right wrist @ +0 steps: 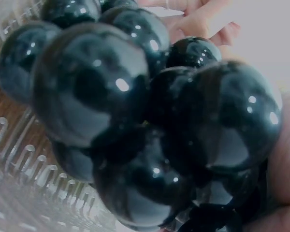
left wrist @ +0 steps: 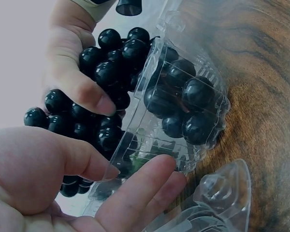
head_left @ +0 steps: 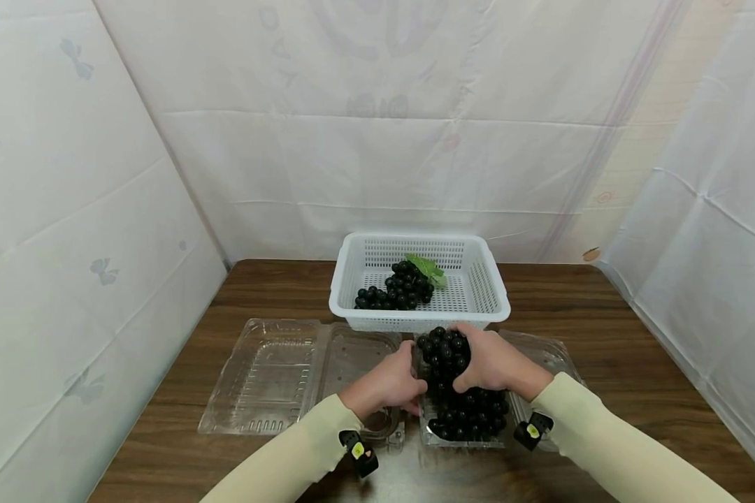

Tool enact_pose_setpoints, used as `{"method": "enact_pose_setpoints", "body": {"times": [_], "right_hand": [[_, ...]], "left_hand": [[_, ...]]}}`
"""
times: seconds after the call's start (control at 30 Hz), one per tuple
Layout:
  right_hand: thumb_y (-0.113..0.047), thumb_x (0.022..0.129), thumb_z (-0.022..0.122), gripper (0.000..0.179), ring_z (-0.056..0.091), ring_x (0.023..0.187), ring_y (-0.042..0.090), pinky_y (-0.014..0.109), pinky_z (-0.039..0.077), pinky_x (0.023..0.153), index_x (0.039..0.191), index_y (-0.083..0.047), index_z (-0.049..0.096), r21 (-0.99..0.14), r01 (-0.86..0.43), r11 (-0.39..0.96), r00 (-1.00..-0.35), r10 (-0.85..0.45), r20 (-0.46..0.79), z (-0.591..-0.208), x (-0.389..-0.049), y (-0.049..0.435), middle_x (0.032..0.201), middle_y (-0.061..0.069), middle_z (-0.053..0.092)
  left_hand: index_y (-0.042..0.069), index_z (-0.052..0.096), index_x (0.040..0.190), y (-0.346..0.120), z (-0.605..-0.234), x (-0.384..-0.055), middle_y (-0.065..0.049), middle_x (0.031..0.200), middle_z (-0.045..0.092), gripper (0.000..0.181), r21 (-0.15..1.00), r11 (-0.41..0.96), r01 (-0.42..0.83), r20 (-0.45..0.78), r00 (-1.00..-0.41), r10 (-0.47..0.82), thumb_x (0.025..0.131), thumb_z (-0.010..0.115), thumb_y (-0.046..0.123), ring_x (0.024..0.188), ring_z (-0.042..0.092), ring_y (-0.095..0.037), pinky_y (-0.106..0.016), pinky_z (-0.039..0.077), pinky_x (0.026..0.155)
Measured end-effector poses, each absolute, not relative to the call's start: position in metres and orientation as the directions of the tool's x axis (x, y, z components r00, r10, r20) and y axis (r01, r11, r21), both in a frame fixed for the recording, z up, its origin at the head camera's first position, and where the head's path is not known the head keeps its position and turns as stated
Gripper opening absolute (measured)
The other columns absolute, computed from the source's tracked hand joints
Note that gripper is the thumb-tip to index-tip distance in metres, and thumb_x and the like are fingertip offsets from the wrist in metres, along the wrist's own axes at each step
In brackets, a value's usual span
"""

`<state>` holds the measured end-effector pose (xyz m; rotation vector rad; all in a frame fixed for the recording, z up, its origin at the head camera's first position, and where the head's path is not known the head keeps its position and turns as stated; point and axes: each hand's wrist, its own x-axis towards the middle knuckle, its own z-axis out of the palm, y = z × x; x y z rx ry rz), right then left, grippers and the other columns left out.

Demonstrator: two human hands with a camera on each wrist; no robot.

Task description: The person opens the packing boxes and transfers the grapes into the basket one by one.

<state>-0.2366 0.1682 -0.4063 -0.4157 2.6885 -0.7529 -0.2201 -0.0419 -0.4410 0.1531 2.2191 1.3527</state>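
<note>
My right hand (head_left: pixel 493 360) grips the upper part of a bunch of black grapes (head_left: pixel 443 353), thumb on the near side. The lower grapes lie in a clear plastic clamshell box (head_left: pixel 429 439) directly in front of me. At that box's left edge, my left hand (head_left: pixel 390 381) pinches the wall. In the left wrist view its thumb (left wrist: pixel 92 162) is on the grape side and its fingers (left wrist: pixel 140 191) are outside. Large dark grapes (right wrist: pixel 92 82) fill most of the right wrist view, hiding much of the right hand.
Behind the hands stands a white slotted basket (head_left: pixel 418 321) holding more black grapes (head_left: pixel 409 283) and a green leaf (head_left: pixel 428 267). A second clear clamshell box (head_left: pixel 270 377) lies spread open at the left. The first box's lid (head_left: pixel 544 353) extends right on the wooden table (head_left: pixel 654 405).
</note>
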Motion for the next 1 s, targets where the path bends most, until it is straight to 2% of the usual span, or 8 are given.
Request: {"method": "enact_pose_setpoints", "body": {"times": [0.3, 0.47, 0.7, 1.0], "right_hand": [[-0.017, 0.072, 0.089, 0.095, 0.046, 0.049, 0.015, 0.033, 0.043, 0.054, 0.154, -0.016, 0.040, -0.565, -0.133, 0.815, -0.916, -0.318, -0.244, -0.395, -0.238, 0.171, 0.056, 0.000, 0.054], [-0.018, 0.072, 0.089, 0.096, 0.051, 0.056, 0.016, 0.035, 0.044, 0.060, 0.153, -0.015, 0.040, -0.553, -0.159, 0.818, -0.916, -0.331, -0.226, -0.388, -0.237, 0.172, 0.066, 0.000, 0.062], [-0.015, 0.071, 0.086, 0.095, 0.038, 0.048, 0.014, 0.032, 0.040, 0.052, 0.154, -0.018, 0.039, -0.593, -0.139, 0.793, -0.916, -0.330, -0.227, -0.378, -0.233, 0.174, 0.055, -0.003, 0.046], [-0.015, 0.073, 0.083, 0.095, 0.036, 0.046, 0.012, 0.031, 0.039, 0.051, 0.155, -0.017, 0.036, -0.613, -0.167, 0.772, -0.914, -0.354, -0.196, -0.363, -0.233, 0.179, 0.053, -0.005, 0.041]], "left_hand": [[0.007, 0.007, 0.164, -0.040, -0.441, -0.220, -0.015, 0.102, 0.061, 0.088, 0.861, 0.476, -0.178, -0.377, -0.851, 0.365, 0.097, 0.064, 0.002, 0.060, 0.069, -0.027, -0.043, 0.063, 0.062], [0.008, 0.007, 0.165, -0.040, -0.441, -0.220, -0.015, 0.103, 0.062, 0.088, 0.864, 0.469, -0.184, -0.380, -0.850, 0.366, 0.097, 0.063, 0.001, 0.061, 0.069, -0.027, -0.043, 0.062, 0.061], [0.007, 0.007, 0.165, -0.041, -0.441, -0.219, -0.014, 0.096, 0.062, 0.089, 0.869, 0.460, -0.181, -0.373, -0.852, 0.368, 0.097, 0.063, 0.002, 0.059, 0.069, -0.027, -0.043, 0.063, 0.061], [0.008, 0.007, 0.165, -0.041, -0.441, -0.218, -0.016, 0.091, 0.061, 0.089, 0.881, 0.434, -0.188, -0.363, -0.856, 0.367, 0.096, 0.063, 0.000, 0.059, 0.070, -0.030, -0.043, 0.063, 0.061]]}}
